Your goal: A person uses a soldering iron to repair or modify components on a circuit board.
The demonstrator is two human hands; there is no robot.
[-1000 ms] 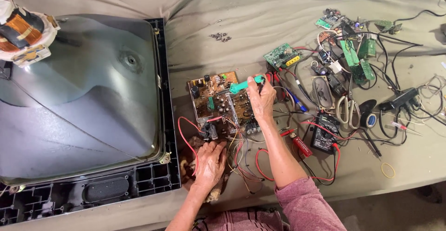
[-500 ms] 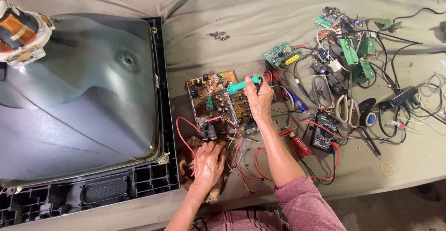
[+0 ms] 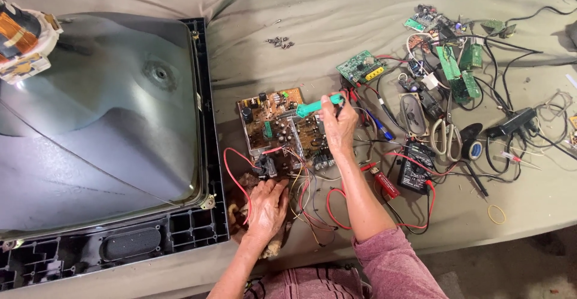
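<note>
A brown circuit board with many parts and red wires lies on the cloth beside a tube television. My right hand grips a green-handled tool, which I take for a soldering iron, its tip over the board's upper right part. My left hand presses flat on the near edge of the board, over the wire bundle and a brownish lump. A red wire loops left of that hand.
A large grey picture tube lies face down in its black frame at left. To the right are a black multimeter with red leads, green boards, scissors, black tape roll, cables. Small screws lie farther back.
My right hand has shifted the green tool slightly over the board. The left hand stays pressed on the board's near edge. The view has barely moved.
</note>
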